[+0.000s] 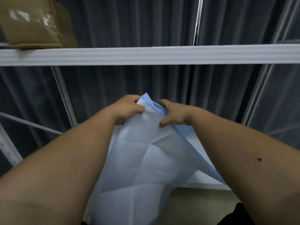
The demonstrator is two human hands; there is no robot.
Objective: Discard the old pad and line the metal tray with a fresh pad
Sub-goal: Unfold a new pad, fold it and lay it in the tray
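Pad (142,159): one sheet, thin and pliant, white on the quilted face turned to the camera, with a pale blue backing showing along its upper and right edges. Fold creases cross the white face in a grid with some diagonals. It is held up in the air between both forearms, its top corner raised in front of the dark curtain (129,82), its lower part hanging down toward the bottom of the view and draping over the white lower shelf (203,177).

Left hand (129,109): fingers curled, pinching the pad's top corner at the white-and-blue edge.

Right hand (173,112): fingers curled over the blue upper edge, thumb pressed on the white face, gripping the pad just beside the left hand.

Upper shelf edge (162,56): white, ribbed, running level across the whole view above the hands.

Cardboard box (35,23): brown, glossy clear tape on its face, resting on the upper shelf at the top left.

Curtain: dark grey fabric in vertical pleats behind the shelving.

Shelf uprights and braces (63,93): pale metal bars, slanting. A bright metal rod (197,21) stands above the upper shelf.

Floor (194,207): beige, seen below the lower shelf.
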